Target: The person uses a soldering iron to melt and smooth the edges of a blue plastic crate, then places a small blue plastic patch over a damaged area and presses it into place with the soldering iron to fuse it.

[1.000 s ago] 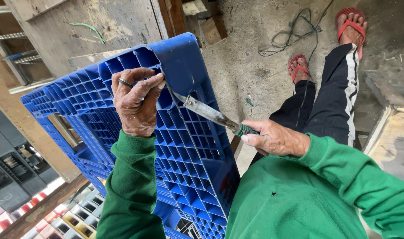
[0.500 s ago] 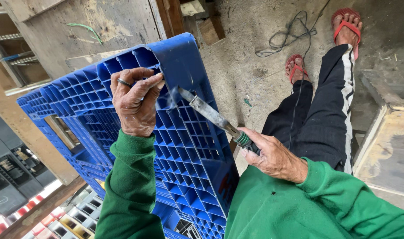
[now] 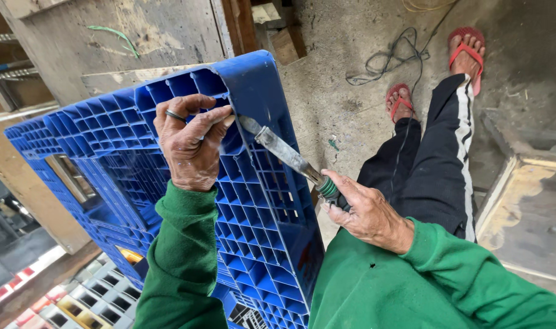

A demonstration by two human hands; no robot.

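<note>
A big blue plastic crate [image 3: 253,244] with a gridded underside stands tilted against my lap. My left hand [image 3: 189,143], a ring on one finger, grips the ribs near the crate's upper edge. My right hand [image 3: 363,210] is closed on the green handle of a worn knife [image 3: 284,152]. The dull blade lies across the grid, and its tip reaches the crate's upper corner, right beside my left fingertips. Both arms wear green sleeves.
My legs in black trousers with a white stripe stretch over a concrete floor, feet in red flip-flops [image 3: 467,52]. A dark cord [image 3: 388,58] lies near them. A wooden board [image 3: 528,213] sits right, wooden planks [image 3: 138,36] behind, more crates [image 3: 77,298] lower left.
My right hand has slid the knife down and back a little along the grid, and the view has shifted closer. My left hand keeps its grip on the crate.
</note>
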